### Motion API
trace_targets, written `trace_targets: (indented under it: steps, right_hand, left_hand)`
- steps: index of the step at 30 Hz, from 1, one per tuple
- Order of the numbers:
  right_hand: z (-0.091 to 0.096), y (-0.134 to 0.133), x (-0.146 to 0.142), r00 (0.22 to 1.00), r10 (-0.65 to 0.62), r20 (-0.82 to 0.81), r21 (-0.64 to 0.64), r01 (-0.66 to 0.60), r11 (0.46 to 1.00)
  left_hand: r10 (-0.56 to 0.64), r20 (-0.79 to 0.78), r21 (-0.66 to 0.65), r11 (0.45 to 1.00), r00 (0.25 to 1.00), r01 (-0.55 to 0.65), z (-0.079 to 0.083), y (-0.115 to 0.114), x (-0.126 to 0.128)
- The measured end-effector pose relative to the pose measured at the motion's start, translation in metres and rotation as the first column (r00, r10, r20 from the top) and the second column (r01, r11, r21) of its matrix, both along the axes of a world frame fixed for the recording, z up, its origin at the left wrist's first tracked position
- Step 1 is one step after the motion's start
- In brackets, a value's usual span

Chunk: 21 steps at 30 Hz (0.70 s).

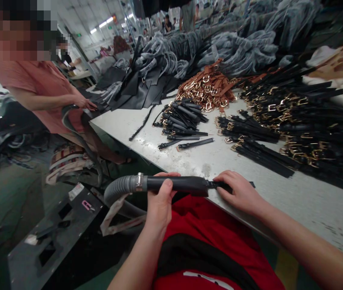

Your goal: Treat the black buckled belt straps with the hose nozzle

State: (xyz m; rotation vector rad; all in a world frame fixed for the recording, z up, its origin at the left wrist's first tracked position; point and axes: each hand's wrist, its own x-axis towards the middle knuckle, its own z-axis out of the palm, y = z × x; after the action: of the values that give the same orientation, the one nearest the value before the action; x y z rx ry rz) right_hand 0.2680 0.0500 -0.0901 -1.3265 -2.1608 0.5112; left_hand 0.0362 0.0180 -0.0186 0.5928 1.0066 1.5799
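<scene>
My left hand point(161, 201) is wrapped round a black hose nozzle point(189, 184), thumb on top. A metal clamp joins the nozzle to a grey ribbed hose point(122, 187) that curves down to the left. At the table's near edge my right hand point(234, 189) holds a short black strap point(251, 185) under its fingers. The strap's left end lies right at the nozzle's mouth; whether it reaches inside I cannot tell. Beyond my hands, a small pile of black buckle straps point(183, 117) lies on the white table point(183, 159).
More black straps with gold buckles point(295, 121) are heaped at the right, and brown buckle straps point(207, 86) further back. Plastic-wrapped bundles point(234, 46) line the far side. At the left stands a person in a pink shirt point(38, 80); a dark metal box point(53, 241) sits below.
</scene>
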Motion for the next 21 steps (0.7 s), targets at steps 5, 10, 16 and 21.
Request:
trace_targets:
  steps: [5,10,16,21]
  right_hand:
    - [0.000,0.001,0.001,1.000,0.019,0.013,-0.015,-0.019,1.000]
    - [0.000,0.001,0.000,1.000,0.005,0.011,-0.007,-0.005,1.000]
    - [0.003,-0.001,-0.004,0.998,-0.046,0.050,0.012,0.046,0.999]
    - [0.002,0.000,-0.005,0.996,-0.070,0.054,0.011,0.069,0.998]
  left_hand:
    - [-0.013,-0.026,-0.018,1.000,1.000,0.012,-0.004,-0.001,0.007]
    - [-0.005,-0.037,-0.022,1.000,0.999,0.004,0.000,0.002,0.012]
    - [0.032,-0.059,-0.022,0.999,0.998,-0.033,0.004,0.005,-0.003]
    - [-0.025,-0.140,0.054,0.998,0.990,0.033,0.011,0.004,0.013]
